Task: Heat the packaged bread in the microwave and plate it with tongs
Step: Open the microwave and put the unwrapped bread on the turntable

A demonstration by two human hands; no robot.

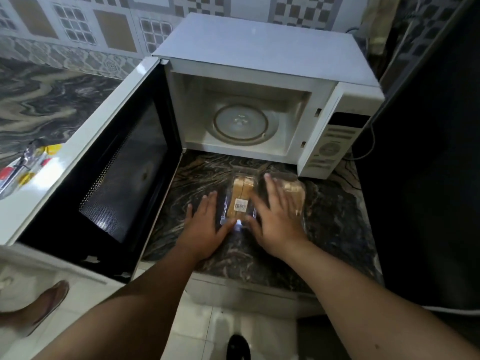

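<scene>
Both hands are down on the counter now, one on each side of the bread pack. My left hand (205, 224) lies flat with the fingers straight, palm on the dark marbled counter (335, 216), its thumb reaching to the near corner of the clear bread pack (240, 201). Nothing is clasped there; the hand is released. My right hand (276, 219) is spread too, fingers straight and pointing away from me, resting on a second clear pack of bread (293, 188) that sits just right of the first. Its thumb touches the near right corner of the first pack. No clench on that side either, just flat fingers laid over plastic.

The bread pack between the hands lies on the counter right in front of the microwave (259, 81), with sliced bread visible through the plastic and a white barcode label (240, 204) on top.

The microwave stands open. Its door (109, 172) swings out to my left, dark window facing me. Inside, the round glass turntable (240, 123) is bare. The control panel (335, 144) is on the right side of the white body.

Far left, beyond the door, a crumpled wrapper (28, 165) in red, yellow and clear lies on the counter. Patterned tiles (78, 22) cover the wall behind. To the right stands a tall dark appliance (428, 165).
</scene>
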